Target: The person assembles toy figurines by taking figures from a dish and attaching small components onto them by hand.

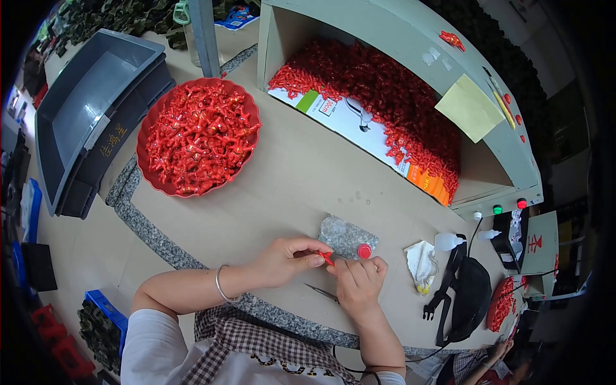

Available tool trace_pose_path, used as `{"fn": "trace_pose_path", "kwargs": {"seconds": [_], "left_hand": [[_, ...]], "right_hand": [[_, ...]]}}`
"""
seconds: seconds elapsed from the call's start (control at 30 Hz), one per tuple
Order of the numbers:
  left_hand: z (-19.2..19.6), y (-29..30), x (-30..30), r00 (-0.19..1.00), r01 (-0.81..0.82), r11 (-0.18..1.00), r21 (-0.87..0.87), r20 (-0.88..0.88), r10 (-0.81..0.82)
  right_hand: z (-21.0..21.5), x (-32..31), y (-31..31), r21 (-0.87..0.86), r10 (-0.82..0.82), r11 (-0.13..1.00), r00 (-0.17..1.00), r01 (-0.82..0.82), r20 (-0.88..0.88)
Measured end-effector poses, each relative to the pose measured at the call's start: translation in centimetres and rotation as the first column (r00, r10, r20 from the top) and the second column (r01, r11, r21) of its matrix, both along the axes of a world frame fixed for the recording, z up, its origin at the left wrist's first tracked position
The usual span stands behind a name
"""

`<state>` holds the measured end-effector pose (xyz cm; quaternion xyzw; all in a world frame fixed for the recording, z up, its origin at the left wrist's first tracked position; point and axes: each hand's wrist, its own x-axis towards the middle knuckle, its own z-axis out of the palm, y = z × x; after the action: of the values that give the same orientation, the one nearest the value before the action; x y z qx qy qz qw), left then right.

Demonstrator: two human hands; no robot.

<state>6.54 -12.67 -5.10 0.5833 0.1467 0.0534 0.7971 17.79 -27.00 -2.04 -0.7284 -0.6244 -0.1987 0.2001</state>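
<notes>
My left hand (287, 258) and my right hand (358, 282) meet over the brown tabletop (282, 186), both pinching one small red plastic part (327, 258) between their fingertips. A silver bracelet sits on my left wrist. Just behind the hands lies a clear plastic bag (346, 236) with a red round cap (364, 251) on it. Thin metal tweezers (319, 292) lie on the table under my right hand. A round red tray (156, 172) heaped with the same red parts stands at the far left of the table.
A grey-green open box (507, 147) at the back holds a large pile of red parts on printed cardboard. Stacked grey bins (83, 115) stand at the left. A crumpled cloth (420, 260), small white bottles (447, 241) and a black bag (471, 295) lie right. Another person's hand (499, 351) shows at lower right.
</notes>
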Motion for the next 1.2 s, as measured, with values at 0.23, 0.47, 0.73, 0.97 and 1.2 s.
{"fn": "trace_pose_path", "kwargs": {"seconds": [0.23, 0.47, 0.73, 0.97, 1.2], "left_hand": [[0.23, 0.13, 0.07, 0.999, -0.023, 0.999, 0.04, 0.049, 0.021], [0.18, -0.16, -0.04, 0.995, -0.074, 0.99, 0.117, 0.075, 0.065], [-0.08, -0.17, -0.31, 0.994, -0.067, 0.997, 0.029, 0.091, 0.064], [-0.04, -0.24, 0.03, 0.998, -0.051, 0.995, 0.081, 0.05, 0.047], [-0.26, -0.2, -0.11, 0.996, -0.048, 0.999, -0.013, 0.078, 0.049]], "right_hand": [[-0.04, 0.06, 0.01, 0.024, -0.011, 1.0, 0.998, 0.01, 0.061], [-0.13, -0.06, -0.26, 0.056, -0.045, 0.998, 0.997, 0.042, 0.059], [-0.22, -0.05, -0.15, 0.088, -0.003, 0.996, 0.999, -0.001, 0.046], [-0.03, 0.0, -0.37, 0.068, -0.025, 0.997, 0.998, 0.02, 0.065], [-0.19, -0.1, -0.23, 0.058, 0.005, 0.998, 0.999, -0.007, 0.035]]}}
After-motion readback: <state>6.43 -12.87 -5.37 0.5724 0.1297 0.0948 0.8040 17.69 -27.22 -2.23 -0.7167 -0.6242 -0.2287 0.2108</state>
